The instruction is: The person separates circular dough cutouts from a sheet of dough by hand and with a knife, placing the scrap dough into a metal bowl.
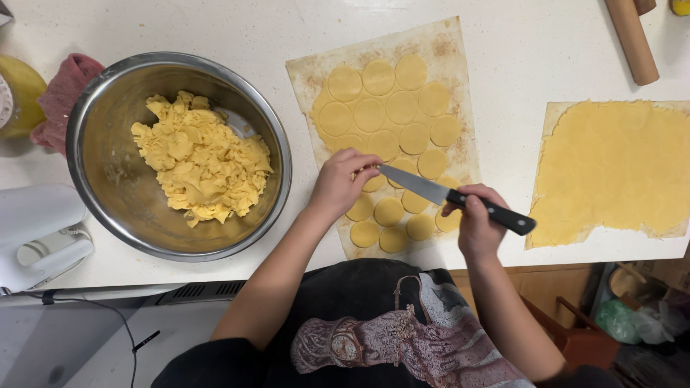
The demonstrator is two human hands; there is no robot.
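Most dough rounds (388, 118) already cut, scraps cleared into steel bowl (180, 154).
Knife (449, 195) gripped by right hand (478, 219); one round pinched by left hand (341, 183); second dough sheet (614, 172) uncut.

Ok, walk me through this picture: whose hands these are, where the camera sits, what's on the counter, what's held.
No machine here: a person works with bare hands, filmed from a camera on their own head, looking down. The right hand grips a black-handled knife. The left hand pinches at a dough round by the blade tip. Cut dough rounds lie on a paper sheet. On the white counter are also a steel bowl of dough scraps, an uncut dough sheet and a rolling pin.
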